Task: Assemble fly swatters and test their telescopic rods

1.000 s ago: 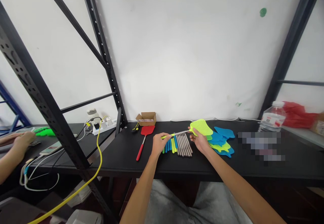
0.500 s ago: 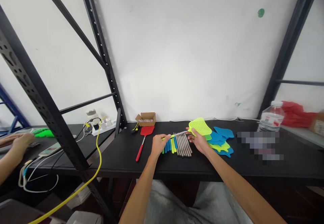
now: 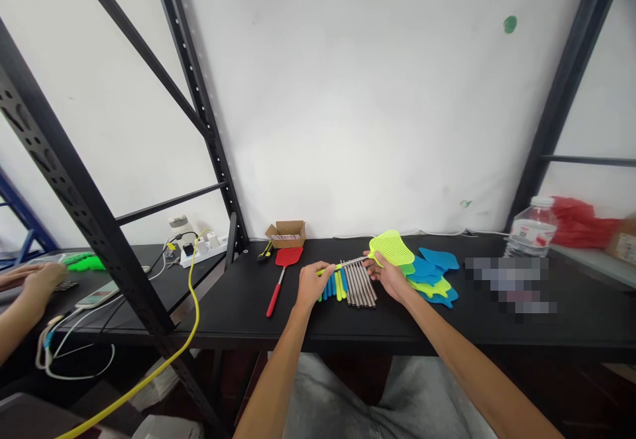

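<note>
A yellow-green fly swatter [image 3: 392, 247] with a metal rod is held across the desk between my two hands. My left hand [image 3: 315, 281] is closed on its yellow-green handle. At the base of the perforated head, my right hand [image 3: 386, 273] grips it. Below lie several blue and yellow-green handles [image 3: 338, 285] and a row of metal rods [image 3: 361, 285]. Beside my right hand is a pile of blue and yellow-green swatter heads [image 3: 428, 272]. To the left rests a whole red fly swatter [image 3: 288, 257] with a red handle.
A small open cardboard box [image 3: 287, 234] stands near the wall, beside a black and yellow item [image 3: 265, 251]. A clear bottle [image 3: 531, 227] is at the right. Another person's hands [image 3: 42, 280] work at far left. A yellow cable [image 3: 195, 306] crosses the desk's left side.
The view shifts very slightly. Both hands keep hold of the yellow-green fly swatter, in nearly the same position.
</note>
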Tool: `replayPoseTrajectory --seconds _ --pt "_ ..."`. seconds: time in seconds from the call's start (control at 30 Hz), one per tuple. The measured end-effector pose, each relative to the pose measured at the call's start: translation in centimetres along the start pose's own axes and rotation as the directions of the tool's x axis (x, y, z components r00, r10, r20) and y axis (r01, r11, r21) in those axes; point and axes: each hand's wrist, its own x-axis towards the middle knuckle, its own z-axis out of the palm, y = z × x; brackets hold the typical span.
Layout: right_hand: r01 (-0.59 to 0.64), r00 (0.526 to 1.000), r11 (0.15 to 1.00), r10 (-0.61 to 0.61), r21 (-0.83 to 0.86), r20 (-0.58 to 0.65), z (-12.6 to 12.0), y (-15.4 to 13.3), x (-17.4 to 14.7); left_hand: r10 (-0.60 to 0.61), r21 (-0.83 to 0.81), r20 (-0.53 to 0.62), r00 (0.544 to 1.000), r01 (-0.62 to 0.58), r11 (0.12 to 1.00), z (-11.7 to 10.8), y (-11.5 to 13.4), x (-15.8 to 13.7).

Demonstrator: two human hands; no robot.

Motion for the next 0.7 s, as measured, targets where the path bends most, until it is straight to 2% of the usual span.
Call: replayPoseTrajectory --seconds 0.43,0.7 --pt "0.002 1.000 0.999 -0.002 -0.039 -0.006 0.03 0.01 -0.07 0.047 0.034 0.023 0.999 -0.048 0.998 0.19 0.07 -0.15" --pt "0.007 1.000 0.999 -0.008 -0.046 -0.017 0.02 0.05 0.09 0.028 0.077 0.060 0.998 -0.033 0.996 0.16 0.37 -0.19"
